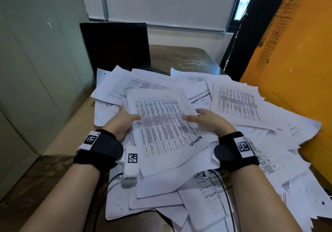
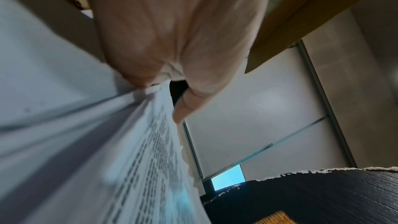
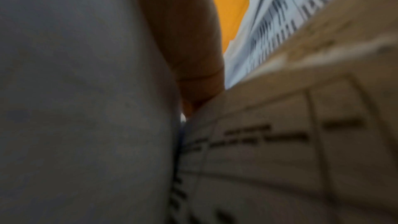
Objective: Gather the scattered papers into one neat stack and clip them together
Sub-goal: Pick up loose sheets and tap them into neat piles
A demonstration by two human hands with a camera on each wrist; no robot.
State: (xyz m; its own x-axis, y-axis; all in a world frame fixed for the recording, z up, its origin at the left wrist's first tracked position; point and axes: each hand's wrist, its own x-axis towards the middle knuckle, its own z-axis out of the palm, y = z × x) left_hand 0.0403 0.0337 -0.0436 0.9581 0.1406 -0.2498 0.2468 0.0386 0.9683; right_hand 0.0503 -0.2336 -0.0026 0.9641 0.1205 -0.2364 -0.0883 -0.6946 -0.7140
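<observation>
A stack of printed sheets (image 1: pixel 161 124) with tables of text is held slightly raised over the pile at the centre of the head view. My left hand (image 1: pixel 124 122) grips its left edge, thumb on top and fingers hidden beneath. My right hand (image 1: pixel 204 119) grips the right edge the same way. In the left wrist view the left hand (image 2: pixel 172 40) pinches the stack's edge (image 2: pixel 150 159). The right wrist view is blurred: a finger (image 3: pixel 193 40) lies between sheets (image 3: pixel 280 23). Scattered papers (image 1: pixel 237 102) lie all around. No clip is in sight.
A dark laptop (image 1: pixel 116 46) stands open at the back of the wooden table (image 1: pixel 179 57). A cardboard flap (image 1: pixel 75 124) borders the left, and a large orange surface (image 1: pixel 296 70) crowds the right. A white tagged device (image 1: pixel 132 165) with a cable rests near my left wrist.
</observation>
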